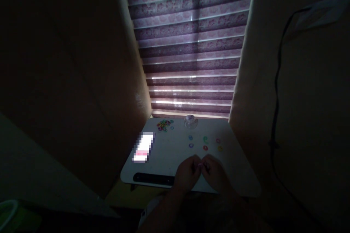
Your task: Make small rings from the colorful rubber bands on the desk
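Note:
Both hands meet over the near part of a white table board [169, 153]. My left hand [188, 171] and my right hand [214, 173] are closed, fingertips together, pinching a small pinkish-purple elastic band [200, 165] between them. Just beyond the fingers lie several small coloured bands, laid out apart: a blue band [190, 137], a violet band [191, 145], a green curled band [205, 139], a red band [205, 148], a pink band [218, 141] and a yellow band [220, 148]. Dim light blurs the finger detail.
A heap of mixed coloured bands [164, 125] lies at the far left of the board. A clear round jar [190, 121] stands at the back. On the left is a lit phone [143, 147], above a black slot [153, 178]. Behind hangs a pleated blind [191, 51]; a cable [276, 91] runs down the right wall.

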Motion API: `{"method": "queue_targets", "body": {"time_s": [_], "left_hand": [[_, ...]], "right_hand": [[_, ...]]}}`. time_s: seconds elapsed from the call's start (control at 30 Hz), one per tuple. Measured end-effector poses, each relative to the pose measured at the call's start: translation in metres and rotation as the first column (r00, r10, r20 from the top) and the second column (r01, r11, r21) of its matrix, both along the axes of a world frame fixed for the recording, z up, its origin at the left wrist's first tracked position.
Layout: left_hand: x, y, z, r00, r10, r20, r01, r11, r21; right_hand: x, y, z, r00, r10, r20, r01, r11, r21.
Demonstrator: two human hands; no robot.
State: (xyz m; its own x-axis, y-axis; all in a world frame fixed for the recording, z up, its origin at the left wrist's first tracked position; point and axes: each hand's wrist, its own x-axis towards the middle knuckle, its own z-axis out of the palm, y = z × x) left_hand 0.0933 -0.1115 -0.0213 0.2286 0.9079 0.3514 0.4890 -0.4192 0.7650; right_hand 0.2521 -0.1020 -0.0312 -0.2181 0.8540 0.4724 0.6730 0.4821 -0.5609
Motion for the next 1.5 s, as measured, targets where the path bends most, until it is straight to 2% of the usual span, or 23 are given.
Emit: {"method": "queue_targets", "body": {"time_s": [0.3,0.43,0.93,1.23,1.4,1.5], "left_hand": [[-0.0006,-0.0017,0.0031,0.999,0.011,-0.035,-0.011,1.000,0.008],[-0.0007,-0.0025,0.0042,1.000,0.019,-0.006,-0.019,1.000,0.004],[-0.0002,-0.0015,0.0013,0.998,0.036,-0.052,-0.035,0.999,0.021],[0.0001,-0.0011,0.0009,0.993,0.047,-0.104,-0.050,0.998,-0.026],[0.0002,-0.0018,0.0010,0.997,0.030,-0.077,-0.030,1.000,0.001],[0.0000,-0.0020,0.0010,0.997,0.056,-0.061,-0.056,0.998,-0.002]], "right_hand": [[0.0008,0.0039,-0.0073,1.000,0.008,0.007,-0.008,0.998,0.055],[0.0014,0.0044,-0.0098,1.000,0.007,-0.022,-0.006,0.999,0.031],[0.0017,-0.0008,-0.0045,1.000,0.009,-0.016,-0.009,1.000,0.021],[0.0026,0.0022,-0.0070,1.000,-0.005,-0.004,0.005,0.999,0.037],[0.0028,0.0011,-0.0077,1.000,-0.013,-0.007,0.013,0.998,0.055],[0.0024,0.0008,-0.0070,1.000,-0.016,-0.010,0.016,0.999,0.049]]}}
